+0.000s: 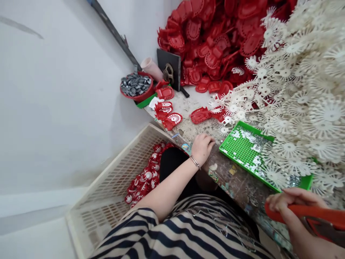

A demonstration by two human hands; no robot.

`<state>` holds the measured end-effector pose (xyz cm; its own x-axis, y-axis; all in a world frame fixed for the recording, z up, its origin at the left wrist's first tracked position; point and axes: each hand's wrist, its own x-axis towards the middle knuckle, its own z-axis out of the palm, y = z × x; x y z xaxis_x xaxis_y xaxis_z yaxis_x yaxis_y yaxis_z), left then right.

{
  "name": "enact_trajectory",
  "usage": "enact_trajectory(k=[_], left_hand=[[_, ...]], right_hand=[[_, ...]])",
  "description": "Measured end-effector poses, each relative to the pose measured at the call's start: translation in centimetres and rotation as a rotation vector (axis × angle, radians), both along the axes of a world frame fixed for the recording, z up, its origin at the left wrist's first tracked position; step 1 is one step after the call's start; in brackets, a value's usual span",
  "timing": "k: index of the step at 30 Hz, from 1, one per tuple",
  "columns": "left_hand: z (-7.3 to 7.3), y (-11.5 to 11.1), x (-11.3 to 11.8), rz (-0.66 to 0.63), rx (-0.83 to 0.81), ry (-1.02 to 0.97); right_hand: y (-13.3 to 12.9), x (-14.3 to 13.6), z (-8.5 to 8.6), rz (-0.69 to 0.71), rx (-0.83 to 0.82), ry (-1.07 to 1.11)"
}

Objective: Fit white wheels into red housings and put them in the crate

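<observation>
My left hand (202, 148) rests at the worktable's front edge with its fingers curled down, their tips hidden. Whether it holds anything cannot be seen. My right hand (292, 205), at the lower right, is wrapped round the orange handle of a tool (318, 215) that runs out of view. Between and beyond the hands lies a green perforated tray (241, 147) with small shiny washers in it. White spoked discs (289, 147) spill over the tray's right part. Past my left hand are a red plastic piece (199, 115) and several red pieces with white discs set in them (172, 120).
Large heaps of red parts (212, 46) and white discs (323, 111) cover the table's back and right. A red bowl of dark metal pieces (137, 86) stands at the back left, beside a dark upright plate (172, 68). Below left is a pale crate (115, 162) holding red-and-white pieces.
</observation>
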<state>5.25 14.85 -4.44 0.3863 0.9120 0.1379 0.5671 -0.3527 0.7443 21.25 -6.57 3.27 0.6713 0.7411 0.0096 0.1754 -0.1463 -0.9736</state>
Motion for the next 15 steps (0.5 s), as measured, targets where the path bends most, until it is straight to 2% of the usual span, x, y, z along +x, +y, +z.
enact_trajectory(k=[4,9,15], left_hand=[[0.1,-0.1,0.1,0.079,-0.093,-0.130],[1.0,-0.7,-0.1,0.171,-0.319,-0.381],[3.3,-3.3,0.6,0.148,-0.656,-0.720]], right_hand=[[-0.1,0.7,0.3,0.153,0.024,0.001],[-0.3,1.0,0.2,0.124,0.018,0.029],[-0.7,1.6,-1.1,0.137,0.005,0.024]])
